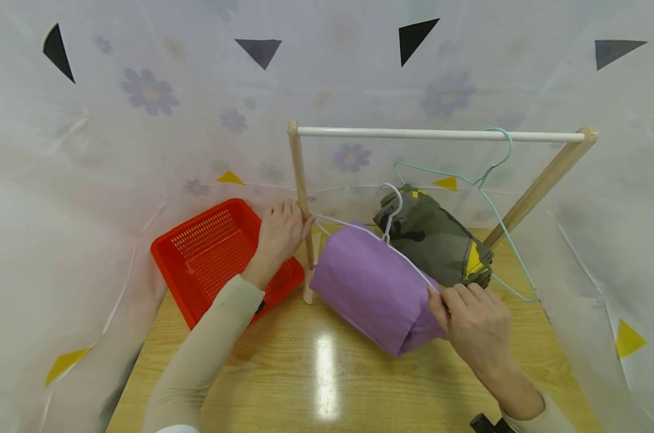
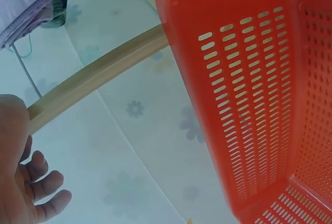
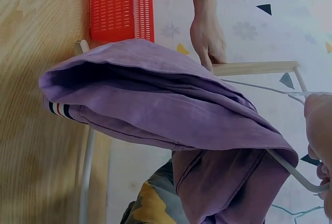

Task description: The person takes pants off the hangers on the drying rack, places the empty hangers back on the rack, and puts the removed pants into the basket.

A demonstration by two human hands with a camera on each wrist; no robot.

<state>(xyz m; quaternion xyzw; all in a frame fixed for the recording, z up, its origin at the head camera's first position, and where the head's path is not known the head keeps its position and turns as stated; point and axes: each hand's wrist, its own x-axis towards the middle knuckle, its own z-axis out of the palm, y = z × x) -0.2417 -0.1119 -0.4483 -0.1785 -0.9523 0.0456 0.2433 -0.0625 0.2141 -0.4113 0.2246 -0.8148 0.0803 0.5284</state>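
A purple folded garment (image 1: 372,282) hangs over the lower bar of a white hanger (image 1: 413,264), whose hook stands up off the rack's rail. At the hanger's right end my right hand (image 1: 481,325) grips the wire, thumb and fingers curled round it beside the cloth. My left hand (image 1: 281,237) is at the hanger's left end, in front of the rack's left post (image 1: 300,174); the thumb covers the wire's tip, and the other fingers (image 2: 46,185) are loosely bent. In the right wrist view the garment (image 3: 155,105) drapes with an open fold facing the camera.
A red basket (image 1: 197,225) stands left of the rack, under my left forearm. A camouflage garment (image 1: 440,234) with yellow patches hangs on a mint hanger (image 1: 505,228), hooked on the rack's white rail (image 1: 386,133). The wooden tabletop (image 1: 284,385) lies below.
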